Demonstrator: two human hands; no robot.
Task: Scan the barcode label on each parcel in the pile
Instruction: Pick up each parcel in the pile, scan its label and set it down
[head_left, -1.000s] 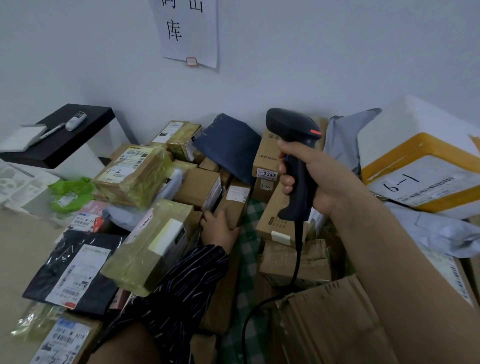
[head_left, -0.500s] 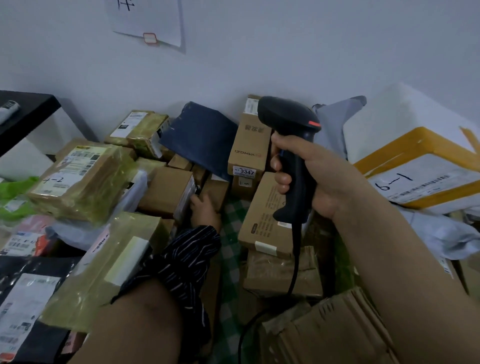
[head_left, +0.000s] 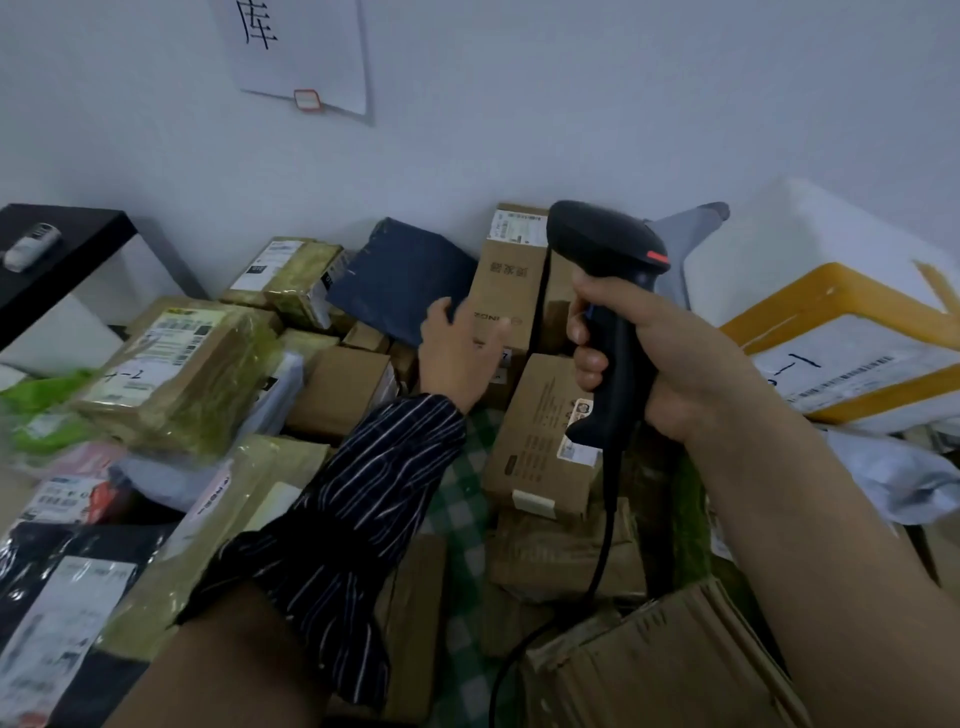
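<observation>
Got the right grip clamped round the handle of the black barcode scanner, head end up top, level with the upper end of the tall brown carton and just to the right of it. Black cable hanging off the bottom of the handle, down across the boxes.

Other side: left grip poking out of a striped sleeve, fingers apart and fairly straight, laid on the front of that same carton, thumb up by the edge of the dark blue mailer. Not curled round anything.

White barcode label stuck on the carton's top end, too blurry to read.

Whole parcel pile heaped against the white wall. Yellowish taped bundles on the left, another brown box right below the scanner, white foam box with yellow tape off to the right, bit of green checked cloth showing between.

Black worktop far left, small white gadget on it. Paper sign up on the wall.
</observation>
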